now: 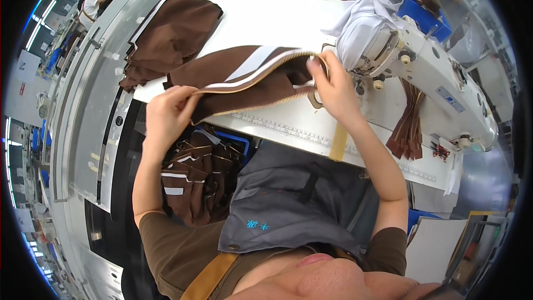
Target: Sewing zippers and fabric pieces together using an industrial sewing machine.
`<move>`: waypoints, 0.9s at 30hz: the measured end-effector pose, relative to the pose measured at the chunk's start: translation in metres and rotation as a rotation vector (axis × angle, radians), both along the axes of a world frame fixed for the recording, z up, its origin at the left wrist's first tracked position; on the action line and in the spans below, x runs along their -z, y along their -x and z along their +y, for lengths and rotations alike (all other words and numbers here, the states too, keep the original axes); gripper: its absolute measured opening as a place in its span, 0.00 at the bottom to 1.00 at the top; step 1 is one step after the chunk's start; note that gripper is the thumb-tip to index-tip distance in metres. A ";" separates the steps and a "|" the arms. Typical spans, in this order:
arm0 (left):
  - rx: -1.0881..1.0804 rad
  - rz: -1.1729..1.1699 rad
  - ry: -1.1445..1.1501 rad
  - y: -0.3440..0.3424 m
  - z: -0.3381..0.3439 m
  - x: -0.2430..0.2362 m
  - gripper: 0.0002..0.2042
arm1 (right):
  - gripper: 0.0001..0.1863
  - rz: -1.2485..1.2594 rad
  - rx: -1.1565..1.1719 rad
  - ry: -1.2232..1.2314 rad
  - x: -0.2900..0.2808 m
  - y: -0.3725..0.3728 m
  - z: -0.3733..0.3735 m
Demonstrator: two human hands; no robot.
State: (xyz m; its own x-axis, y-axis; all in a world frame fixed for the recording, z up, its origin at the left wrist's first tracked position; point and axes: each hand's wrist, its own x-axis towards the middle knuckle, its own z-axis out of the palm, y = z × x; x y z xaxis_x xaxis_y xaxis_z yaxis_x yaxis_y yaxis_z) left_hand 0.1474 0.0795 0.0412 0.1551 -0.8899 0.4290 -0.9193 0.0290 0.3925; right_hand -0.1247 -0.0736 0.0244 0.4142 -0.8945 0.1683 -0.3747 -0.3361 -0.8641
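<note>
A brown fabric piece point(244, 100) with a gold-toothed zipper point(265, 72) stretches between my two hands over the white sewing table point(277, 11). The zipper's two toothed edges are spread apart in the middle, with brown cloth between them. My left hand point(171, 112) pinches its left end between thumb and fingers. At the other end, beside the sewing machine point(444, 80), my right hand point(336, 89) grips the zipper edge. A white strip runs along the upper brown cloth. The needle area is partly hidden by my right hand and a white cloth point(361, 28) draped over the machine head.
A brown fabric pile point(177, 36) lies at the table's left. Brown strips point(409, 119) and small red-and-black snips point(440, 151) are at the right. A ruler scale point(277, 128) follows the front edge. Below hang brown zippered pieces point(194, 180). Another person point(89, 11) works far left.
</note>
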 end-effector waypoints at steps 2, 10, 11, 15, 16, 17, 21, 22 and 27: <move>-0.049 0.290 -0.039 0.002 -0.005 -0.031 0.05 | 0.20 0.127 -0.061 0.007 -0.023 0.037 0.015; 0.206 -0.061 0.735 0.018 -0.014 -0.096 0.08 | 0.24 0.078 -0.498 0.049 -0.106 0.093 0.068; 0.148 0.622 0.391 0.014 -0.013 -0.120 0.11 | 0.22 0.082 -0.503 0.022 -0.108 0.093 0.066; 0.286 0.210 -0.087 -0.005 -0.125 -0.075 0.17 | 0.15 0.205 -0.343 -0.143 -0.035 0.097 0.033; 0.324 0.141 0.009 -0.016 -0.152 -0.037 0.19 | 0.16 0.250 -0.297 -0.140 -0.012 0.097 0.024; 0.360 0.196 -0.058 -0.009 -0.170 -0.014 0.18 | 0.18 0.296 -0.231 -0.151 0.007 0.102 0.018; 0.526 0.046 -0.358 0.010 -0.196 0.011 0.17 | 0.17 0.491 -0.130 -0.081 0.027 0.118 0.016; 0.648 0.037 -0.422 0.014 -0.196 -0.002 0.17 | 0.17 0.490 -0.121 -0.087 0.027 0.122 0.016; 0.624 0.050 -0.761 0.020 -0.184 -0.014 0.23 | 0.17 0.338 -0.076 -0.090 0.023 0.136 0.015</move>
State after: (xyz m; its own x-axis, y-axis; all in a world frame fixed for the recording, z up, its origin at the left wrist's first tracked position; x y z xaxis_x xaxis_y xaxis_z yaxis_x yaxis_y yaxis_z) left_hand 0.1272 -0.1044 0.0549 -0.4341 -0.8540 -0.2868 -0.8066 0.2267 0.5458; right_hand -0.2611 -0.0590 0.0016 0.4990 -0.8640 -0.0676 -0.6213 -0.3022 -0.7229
